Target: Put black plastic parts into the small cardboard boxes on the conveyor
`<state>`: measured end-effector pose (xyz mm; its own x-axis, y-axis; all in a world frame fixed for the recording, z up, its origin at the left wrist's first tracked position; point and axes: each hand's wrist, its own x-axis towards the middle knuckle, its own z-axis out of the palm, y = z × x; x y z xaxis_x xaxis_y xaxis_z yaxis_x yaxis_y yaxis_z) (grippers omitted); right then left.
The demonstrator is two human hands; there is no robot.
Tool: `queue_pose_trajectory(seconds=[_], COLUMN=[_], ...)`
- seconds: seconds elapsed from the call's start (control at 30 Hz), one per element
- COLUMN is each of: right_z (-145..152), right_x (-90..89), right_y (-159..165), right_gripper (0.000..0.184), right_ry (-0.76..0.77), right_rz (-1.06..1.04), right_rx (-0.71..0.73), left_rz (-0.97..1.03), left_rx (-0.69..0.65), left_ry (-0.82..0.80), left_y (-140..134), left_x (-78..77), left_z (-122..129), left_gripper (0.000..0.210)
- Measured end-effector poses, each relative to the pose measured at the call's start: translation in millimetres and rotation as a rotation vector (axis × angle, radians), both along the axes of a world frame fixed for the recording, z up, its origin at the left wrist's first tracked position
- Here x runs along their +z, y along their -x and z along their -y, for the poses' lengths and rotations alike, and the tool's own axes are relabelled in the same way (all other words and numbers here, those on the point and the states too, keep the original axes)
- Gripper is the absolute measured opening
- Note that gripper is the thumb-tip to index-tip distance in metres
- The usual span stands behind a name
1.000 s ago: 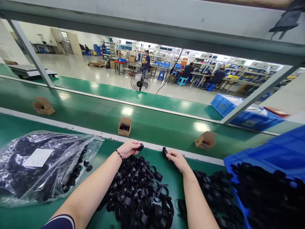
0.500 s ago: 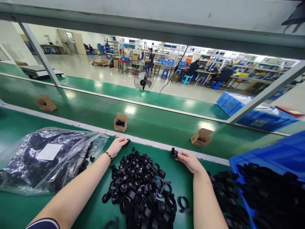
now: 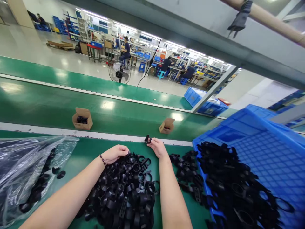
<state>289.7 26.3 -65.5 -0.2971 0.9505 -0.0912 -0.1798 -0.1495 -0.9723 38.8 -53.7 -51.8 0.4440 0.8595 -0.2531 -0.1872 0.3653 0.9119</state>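
My right hand (image 3: 157,147) pinches a black plastic ring clamp (image 3: 148,139) between thumb and fingers, just above the white strip along the far edge of the bench. To its left, my left hand (image 3: 117,153) is closed at the far side of a heap of black plastic rings and caps (image 3: 124,190). A small black plastic cap (image 3: 129,153) shows at its fingertips, mostly hidden by them. Both forearms reach over the green bench, one on either side of the heap.
A clear plastic bag (image 3: 30,171) of black parts lies left. On the right stands a blue crate (image 3: 250,127) with black ring parts; loose clamps (image 3: 188,168) lie beside it. Two small cardboard boxes (image 3: 82,122) (image 3: 166,126) stand on the green belt (image 3: 133,114) beyond.
The view has swung right, showing more of the blue crate. My hands have come closer together, the left now at the heap's far side. Both still hold their small black parts.
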Motion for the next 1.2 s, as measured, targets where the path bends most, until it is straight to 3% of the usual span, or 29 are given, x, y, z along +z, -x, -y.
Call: queue_pose_trajectory(seconds=[0.1,0.2,0.37,0.47,0.6,0.7,0.9,1.03,1.1,1.2], right_z=[5.3,8.4,-11.4,-41.6,-80.6,-93.3,-83.7,-73.7,-64.8,-44.3], right_x=[-1.0,3.4,32.8,51.8,62.3,59.4,45.3,46.5,47.2,37.5], right_y=[8.0,3.8,-15.0,-22.4,-25.7,-22.7,-4.6,7.5,9.8,7.0], right_gripper=[0.024,0.022,0.021,0.025,0.028,0.028,0.039,0.045,0.051,0.052], right_ry=[-0.016,-0.114,-0.586,-0.792,-0.927,-0.924,-0.815,-0.764,-0.782,-0.812], right_rz=[0.122,0.318,0.849,1.212,1.557,1.712,1.742,1.703,1.623,1.396], right_rx=[0.046,0.014,-0.340,-0.431,-0.246,-0.069,-0.021,-0.018,-0.091,-0.344], left_rz=[-0.004,0.045,-0.039,-0.187,-0.338,-0.375,-0.403,-0.407,-0.396,-0.370], left_rx=[0.038,0.194,0.426,0.462,0.412,0.395,0.369,0.372,0.397,0.466], left_ry=[-0.001,-0.012,-0.063,-0.098,-0.171,-0.180,-0.192,-0.198,-0.190,-0.183], left_y=[5.2,21.3,46.7,47.8,40.5,37.6,37.2,37.0,38.0,39.4], left_x=[2.4,6.0,2.5,-3.6,-6.0,-4.5,-5.7,-5.4,-3.4,2.1], left_z=[0.1,-7.2,-24.1,-28.0,-26.6,-25.3,-25.7,-25.2,-23.5,-20.1], left_gripper=[0.017,0.019,0.025,0.028,0.028,0.028,0.032,0.031,0.029,0.025])
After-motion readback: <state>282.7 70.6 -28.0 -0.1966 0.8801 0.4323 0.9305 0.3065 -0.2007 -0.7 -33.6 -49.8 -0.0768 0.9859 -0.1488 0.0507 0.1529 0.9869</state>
